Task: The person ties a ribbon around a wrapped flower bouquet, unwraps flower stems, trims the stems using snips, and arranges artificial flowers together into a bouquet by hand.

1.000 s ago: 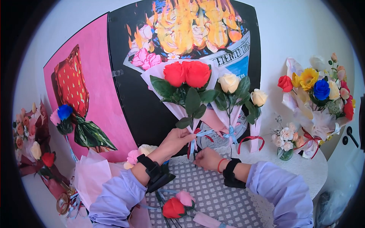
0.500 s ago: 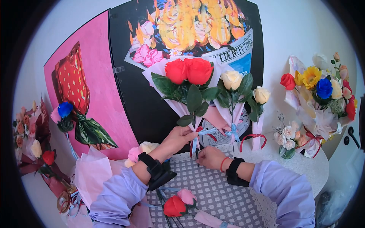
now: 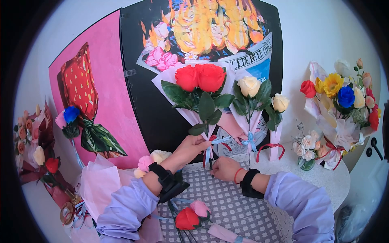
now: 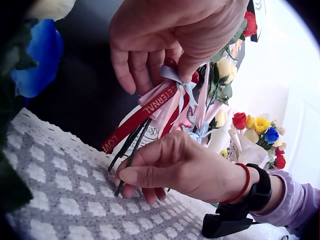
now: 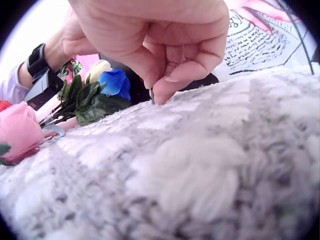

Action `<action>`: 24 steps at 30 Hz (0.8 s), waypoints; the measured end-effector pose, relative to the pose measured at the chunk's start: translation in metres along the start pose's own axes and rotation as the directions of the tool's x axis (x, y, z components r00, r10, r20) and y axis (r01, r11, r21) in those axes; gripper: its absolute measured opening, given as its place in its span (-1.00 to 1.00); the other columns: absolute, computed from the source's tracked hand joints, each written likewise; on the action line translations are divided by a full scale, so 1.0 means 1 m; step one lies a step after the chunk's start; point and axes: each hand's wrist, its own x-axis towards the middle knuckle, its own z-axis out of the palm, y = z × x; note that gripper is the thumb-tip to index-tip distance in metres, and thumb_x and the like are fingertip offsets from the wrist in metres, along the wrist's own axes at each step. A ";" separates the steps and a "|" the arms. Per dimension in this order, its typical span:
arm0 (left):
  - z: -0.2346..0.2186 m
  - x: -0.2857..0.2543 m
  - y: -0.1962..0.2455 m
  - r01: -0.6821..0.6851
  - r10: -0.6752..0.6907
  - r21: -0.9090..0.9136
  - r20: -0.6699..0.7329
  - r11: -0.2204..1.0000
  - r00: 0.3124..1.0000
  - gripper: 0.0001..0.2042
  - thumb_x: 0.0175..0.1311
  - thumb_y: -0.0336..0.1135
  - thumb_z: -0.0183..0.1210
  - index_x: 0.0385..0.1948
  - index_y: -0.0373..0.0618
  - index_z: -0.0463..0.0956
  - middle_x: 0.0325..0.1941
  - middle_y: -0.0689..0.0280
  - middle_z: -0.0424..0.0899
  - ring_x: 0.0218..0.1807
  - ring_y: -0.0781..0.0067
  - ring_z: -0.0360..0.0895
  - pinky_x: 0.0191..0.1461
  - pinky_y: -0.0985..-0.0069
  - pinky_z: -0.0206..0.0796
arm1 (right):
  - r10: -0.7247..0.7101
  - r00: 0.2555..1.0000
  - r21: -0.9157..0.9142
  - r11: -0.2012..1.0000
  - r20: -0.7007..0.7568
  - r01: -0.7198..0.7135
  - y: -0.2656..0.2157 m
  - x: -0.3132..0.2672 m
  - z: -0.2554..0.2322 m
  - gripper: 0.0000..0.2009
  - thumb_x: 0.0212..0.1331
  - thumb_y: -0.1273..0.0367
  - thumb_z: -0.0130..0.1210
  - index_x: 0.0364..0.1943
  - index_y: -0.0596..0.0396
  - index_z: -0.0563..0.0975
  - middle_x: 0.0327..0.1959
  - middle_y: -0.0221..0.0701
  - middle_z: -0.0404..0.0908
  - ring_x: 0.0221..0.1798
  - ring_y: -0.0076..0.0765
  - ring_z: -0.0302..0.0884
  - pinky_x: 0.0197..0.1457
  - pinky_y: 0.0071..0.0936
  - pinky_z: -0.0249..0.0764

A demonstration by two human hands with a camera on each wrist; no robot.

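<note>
Left wrist view: red ribbon (image 4: pixel 142 116) reads "ETERNAL"; head view: illegible.

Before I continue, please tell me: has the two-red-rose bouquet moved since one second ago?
Yes, slightly: in the head view, the two-red-rose bouquet has shifted left against the painted white daisy, and its gap to the nearer cream rose is wider.

Your sleeves: pale lavender, loose, wrinkled, gathered short of the wrist on both left sleeve (image 3: pixel 123 208) and right sleeve (image 3: pixel 300 204). Left wrist: wide black strap (image 3: pixel 160 174), boxy black housing (image 3: pixel 175 192). Right: matching black band (image 4: pixel 262 189), black box (image 4: pixel 227 226), plus thin red cord (image 4: pixel 247 179) handward of the band.
</note>
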 end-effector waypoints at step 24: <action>-0.004 0.004 -0.010 -0.007 0.007 0.036 0.019 0.999 1.000 -0.74 0.26 -0.18 -0.02 -0.14 -0.11 0.43 -0.21 0.40 0.55 -0.16 0.66 0.42 -0.05 0.62 0.22 | -0.009 0.997 0.170 0.985 0.073 -0.004 0.002 -0.006 -0.006 -0.78 -0.05 0.21 0.12 -0.48 0.07 0.60 -0.49 -0.18 0.57 -0.33 -0.08 0.52 -0.21 -0.26 0.40</action>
